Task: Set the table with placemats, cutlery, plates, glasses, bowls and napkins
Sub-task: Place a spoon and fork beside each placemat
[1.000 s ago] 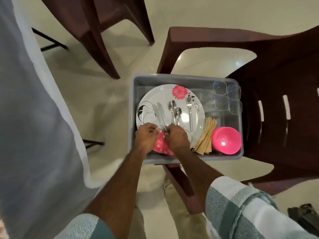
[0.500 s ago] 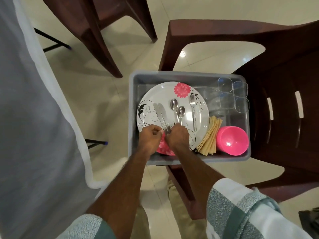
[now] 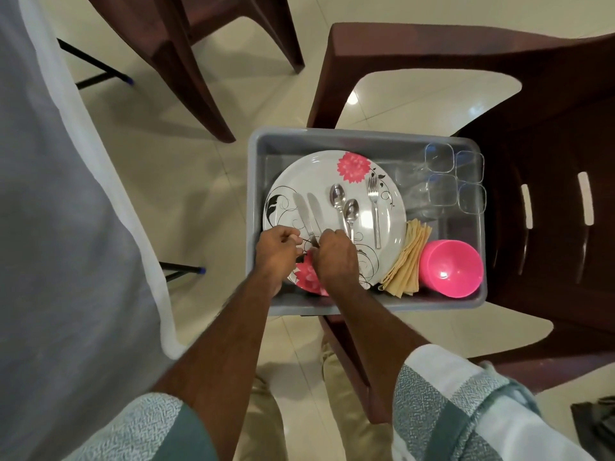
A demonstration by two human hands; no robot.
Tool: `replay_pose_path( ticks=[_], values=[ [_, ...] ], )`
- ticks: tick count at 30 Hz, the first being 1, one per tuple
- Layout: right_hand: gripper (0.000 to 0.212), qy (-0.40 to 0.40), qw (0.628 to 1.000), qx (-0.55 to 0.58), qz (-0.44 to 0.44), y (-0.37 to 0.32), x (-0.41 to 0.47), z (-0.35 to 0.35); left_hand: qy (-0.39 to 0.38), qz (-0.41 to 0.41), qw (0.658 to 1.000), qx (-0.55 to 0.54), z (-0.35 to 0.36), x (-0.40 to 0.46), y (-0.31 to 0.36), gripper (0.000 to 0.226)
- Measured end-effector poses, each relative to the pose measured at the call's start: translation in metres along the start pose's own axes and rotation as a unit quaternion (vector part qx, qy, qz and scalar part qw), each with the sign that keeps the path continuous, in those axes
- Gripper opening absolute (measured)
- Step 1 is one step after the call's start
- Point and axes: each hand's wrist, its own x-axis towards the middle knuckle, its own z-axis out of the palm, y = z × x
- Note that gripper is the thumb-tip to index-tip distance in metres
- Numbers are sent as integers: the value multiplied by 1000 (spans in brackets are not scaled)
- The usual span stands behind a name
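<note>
A grey plastic bin point(image 3: 256, 168) sits on a dark brown chair. Inside lies a white plate point(image 3: 299, 174) with pink flowers. On the plate rest two knives point(image 3: 304, 211), two spoons point(image 3: 344, 207) and a fork point(image 3: 375, 207). My left hand point(image 3: 278, 251) and my right hand point(image 3: 334, 257) are side by side over the plate's near edge, fingers curled at the knife handles. My right hand pinches a knife handle; what my left hand's curled fingers hold is hidden. Folded tan napkins point(image 3: 411, 257), a stack of pink bowls point(image 3: 452, 266) and several clear glasses point(image 3: 454, 181) fill the bin's right side.
The table, covered in a grey-white cloth point(image 3: 60, 201), hangs along the left. The brown chair point(image 3: 549, 207) holding the bin stands at the right, another brown chair point(image 3: 173, 44) is at the top left. Cream tiled floor lies between them.
The view has shifted slightly, so the bin appears lower and further right. Both hands stay at the knife handles on the plate's near edge, and the cutlery has not visibly moved.
</note>
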Motion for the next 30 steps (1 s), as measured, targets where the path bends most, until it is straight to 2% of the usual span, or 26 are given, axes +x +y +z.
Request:
replay_pose_path(
  ticks=[2, 6, 12, 15, 21, 24, 27, 30],
  values=[
    [22, -20, 999, -3, 30, -3, 0, 0, -7, -20, 999, -32, -1, -1, 1, 25],
    [23, -53, 998, -14, 36, -10, -1, -1, -17, -62, 994, -91, -1, -2, -2, 26],
    [21, -95, 994, -21, 40, -17, -4, -5, -13, -73, 993, -89, -7, -1, -8, 29],
    [20, -91, 995, -21, 33, -17, -6, -3, -9, -74, 992, -98, -9, -1, -10, 30],
    [24, -26, 999, -28, -26, -16, -10, 7, -11, -74, 991, -114, -7, 0, -9, 29],
    [23, -53, 997, -59, -4, -22, -12, 6, -6, -75, 992, -102, -7, 2, -12, 29],
    [24, -87, 995, -42, 36, -23, -14, 3, -5, -80, 991, -103, -7, 0, -15, 30],
    [20, -94, 994, -48, 27, -20, -15, -2, -3, -75, 988, -132, -3, -5, -14, 24]
  ],
)
